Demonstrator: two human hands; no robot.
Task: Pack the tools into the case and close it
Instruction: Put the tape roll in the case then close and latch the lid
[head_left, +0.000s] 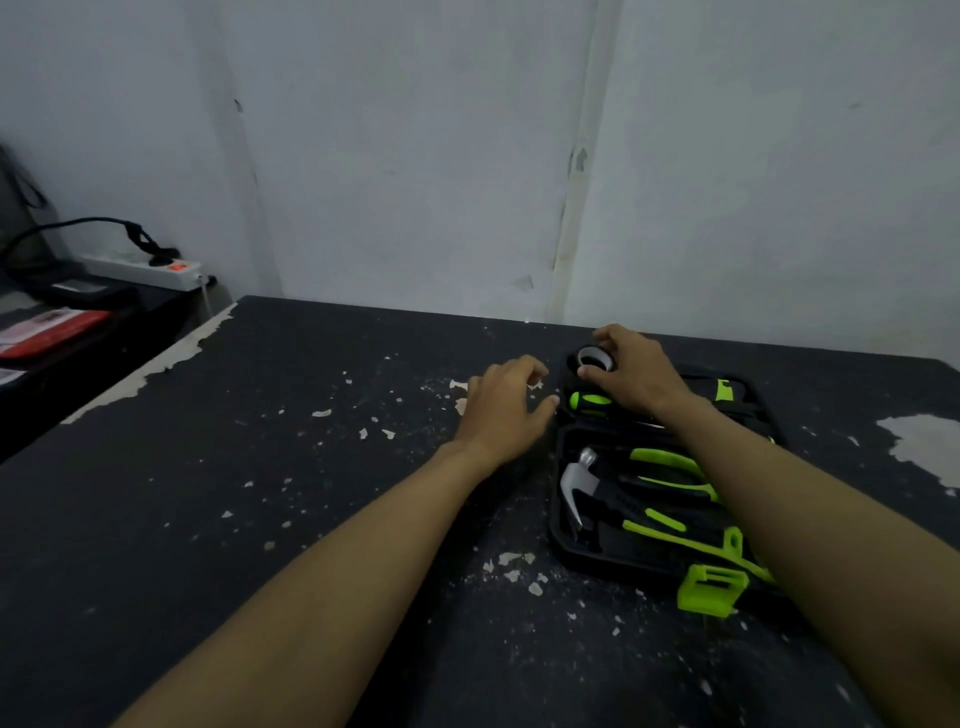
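An open black tool case (558, 499) lies on the dark table at the right. Inside it are a hammer (577, 483), green-handled pliers (667, 467) and a green-and-black screwdriver handle (589, 401). My right hand (636, 371) grips a roll of black tape (592, 358) at the case's far left corner, fingers curled round it. My left hand (506, 402) hovers just left of the case with loosely curled fingers and holds nothing. A bright green latch (711, 590) sticks out at the case's near edge.
The black table (260, 493) is worn, with flakes of peeled paint scattered over it. A white wall stands right behind it. At the far left, a lower surface holds a white power strip (145, 270) with a lit red switch, cables and a red package (52, 330).
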